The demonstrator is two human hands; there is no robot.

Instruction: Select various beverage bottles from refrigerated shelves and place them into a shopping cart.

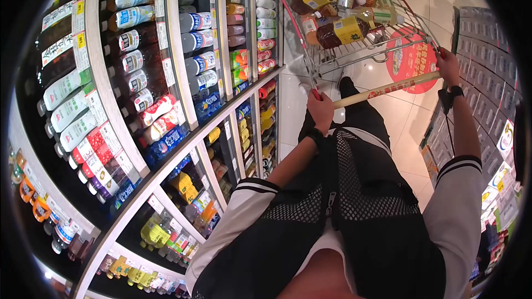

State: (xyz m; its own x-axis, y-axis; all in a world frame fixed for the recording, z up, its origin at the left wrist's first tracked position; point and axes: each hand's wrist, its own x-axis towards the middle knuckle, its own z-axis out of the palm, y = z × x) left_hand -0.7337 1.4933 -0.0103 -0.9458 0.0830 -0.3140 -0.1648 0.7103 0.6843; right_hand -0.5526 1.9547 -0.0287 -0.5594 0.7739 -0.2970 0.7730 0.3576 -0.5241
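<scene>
I am seeing red Chinese characters running along the cart handle (390, 88), yellow ones covering the red floor sticker (411, 61), and print filling the price tags (80, 22) and bottle labels (134, 16), none showing clearly enough to read.

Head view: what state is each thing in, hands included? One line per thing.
Left hand: closed at the left end of the cart handle
Right hand: closed at its right end
Cart handle: gripped at both ends
Shopping cart: loaded with bottles
Brown bottle with yellow label, nearest the handle: lying on its side
Shelves: stocked
Red floor sticker: flat, partly hidden
</scene>
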